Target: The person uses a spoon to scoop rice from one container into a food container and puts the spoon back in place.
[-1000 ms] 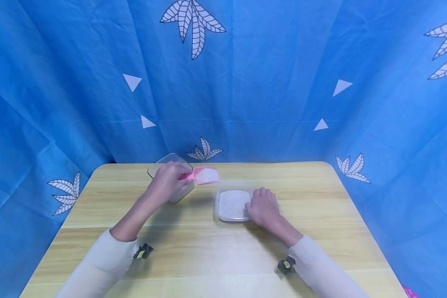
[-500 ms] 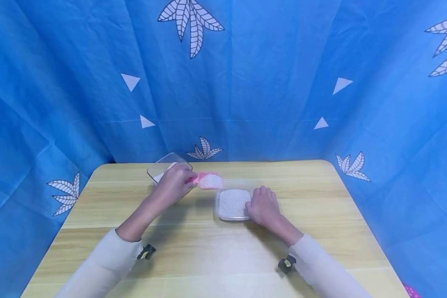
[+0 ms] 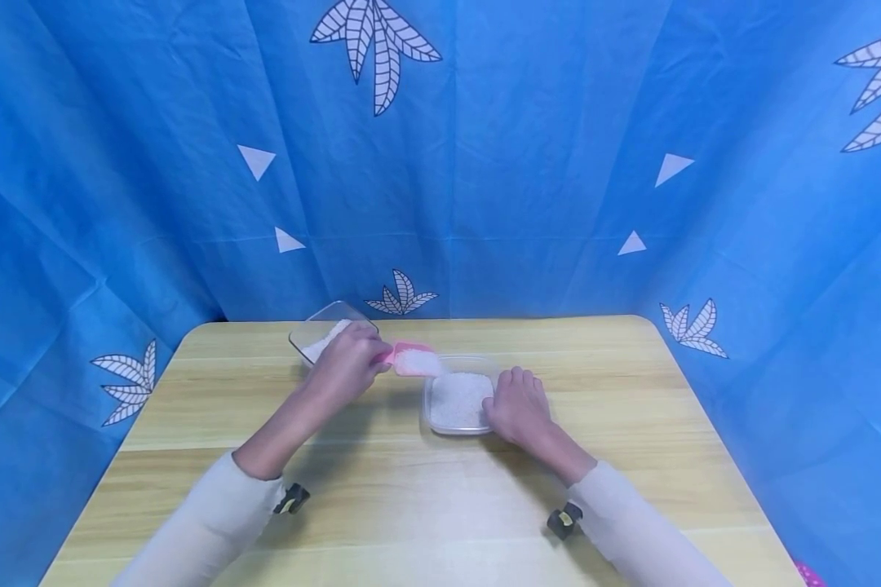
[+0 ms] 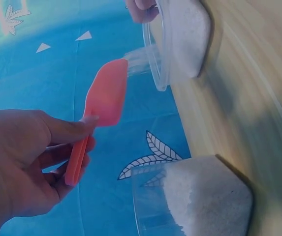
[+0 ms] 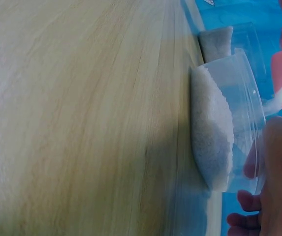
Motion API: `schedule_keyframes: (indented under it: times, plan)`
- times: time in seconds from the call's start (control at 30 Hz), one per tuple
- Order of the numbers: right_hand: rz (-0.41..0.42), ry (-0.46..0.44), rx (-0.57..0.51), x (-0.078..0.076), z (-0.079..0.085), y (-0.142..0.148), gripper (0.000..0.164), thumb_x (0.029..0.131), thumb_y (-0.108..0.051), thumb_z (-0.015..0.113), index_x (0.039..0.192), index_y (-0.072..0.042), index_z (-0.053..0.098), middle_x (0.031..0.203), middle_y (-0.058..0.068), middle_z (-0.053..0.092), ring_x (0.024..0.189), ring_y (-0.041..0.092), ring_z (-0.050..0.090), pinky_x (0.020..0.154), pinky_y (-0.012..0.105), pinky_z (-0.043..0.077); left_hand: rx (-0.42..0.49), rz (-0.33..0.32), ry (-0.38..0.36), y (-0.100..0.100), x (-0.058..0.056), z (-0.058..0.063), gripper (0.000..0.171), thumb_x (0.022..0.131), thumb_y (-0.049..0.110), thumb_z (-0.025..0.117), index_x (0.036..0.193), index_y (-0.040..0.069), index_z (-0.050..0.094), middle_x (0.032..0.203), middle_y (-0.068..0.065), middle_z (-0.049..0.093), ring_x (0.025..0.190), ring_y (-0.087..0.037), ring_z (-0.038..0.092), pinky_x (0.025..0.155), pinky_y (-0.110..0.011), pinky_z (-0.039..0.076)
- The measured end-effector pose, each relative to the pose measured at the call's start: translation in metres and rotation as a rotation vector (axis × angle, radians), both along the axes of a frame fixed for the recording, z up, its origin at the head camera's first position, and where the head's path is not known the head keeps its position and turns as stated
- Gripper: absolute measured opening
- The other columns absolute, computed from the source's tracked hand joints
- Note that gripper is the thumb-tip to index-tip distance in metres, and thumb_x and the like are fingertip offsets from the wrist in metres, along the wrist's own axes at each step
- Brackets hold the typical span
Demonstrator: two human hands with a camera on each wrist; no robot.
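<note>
My left hand (image 3: 343, 364) pinches the handle of a pink scoop (image 4: 109, 93) between thumb and fingers. The scoop tilts above the left edge of a clear plastic container (image 5: 240, 81). White, rice-like grains (image 5: 273, 104) stream off its lip into that container, where a bed of the same grains lies. On the container's right side, my right hand (image 3: 520, 408) grips the rim, thumb inside and the other fingers outside. A second clear container (image 4: 148, 189), part-filled with white grains, stands at the far left, partly hidden behind my left hand in the head view.
Both containers stand on a light wooden table (image 3: 411, 505). A blue curtain (image 3: 529, 163) with leaf prints hangs right behind the table's far edge and along both sides.
My left hand has moved the loaded scoop right and slightly nearer, from beside the left container to the other one's edge. Grains now pour from it. My right hand stays put.
</note>
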State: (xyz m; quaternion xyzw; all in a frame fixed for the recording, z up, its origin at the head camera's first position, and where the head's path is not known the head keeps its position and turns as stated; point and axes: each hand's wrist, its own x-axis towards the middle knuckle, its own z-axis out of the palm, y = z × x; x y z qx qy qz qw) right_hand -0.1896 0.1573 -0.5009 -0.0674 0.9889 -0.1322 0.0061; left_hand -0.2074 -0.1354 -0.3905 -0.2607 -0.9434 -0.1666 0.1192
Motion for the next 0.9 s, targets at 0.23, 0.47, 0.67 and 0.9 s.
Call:
schedule_keyframes:
  times: [0.23,0.47,0.67,0.9]
  plan:
    - [0.003,0.006,-0.004,0.000,-0.001,0.000,0.024,0.092,-0.026,0.052,0.091,-0.002,0.050,0.090,0.012,0.046,0.084,0.029,0.041,0.079,0.041,0.037,-0.034,-0.017,0.051,0.003,0.003,-0.001,0.013,0.083,0.008,0.086,0.095,0.006,0.083,0.088,-0.009,0.074,0.090,-0.027,0.061,0.086,-0.039,0.056]
    - [0.002,0.001,-0.002,0.000,-0.002,0.000,0.024,0.092,-0.026,0.052,0.092,-0.002,0.050,0.091,0.013,0.046,0.085,0.029,0.041,0.080,0.041,0.038,-0.091,-0.032,0.101,0.007,0.007,-0.004,0.016,0.081,0.006,0.087,0.097,0.007,0.082,0.092,-0.010,0.077,0.090,-0.026,0.062,0.084,-0.037,0.054]
    - [0.004,-0.001,-0.001,0.000,-0.004,0.001,0.023,0.092,-0.026,0.051,0.091,-0.003,0.050,0.090,0.012,0.046,0.084,0.028,0.040,0.079,0.040,0.037,-0.113,-0.043,0.125,0.010,0.010,-0.007,0.017,0.080,0.006,0.087,0.097,0.007,0.082,0.094,-0.011,0.077,0.088,-0.025,0.061,0.081,-0.035,0.054]
    - [0.009,0.008,-0.005,-0.001,-0.004,0.001,0.024,0.092,-0.027,0.051,0.090,-0.003,0.049,0.089,0.011,0.046,0.083,0.028,0.040,0.078,0.039,0.036,-0.163,-0.062,0.211,0.012,0.013,-0.011,0.017,0.079,-0.001,0.085,0.094,0.007,0.082,0.092,-0.011,0.077,0.088,-0.026,0.062,0.074,-0.035,0.055]
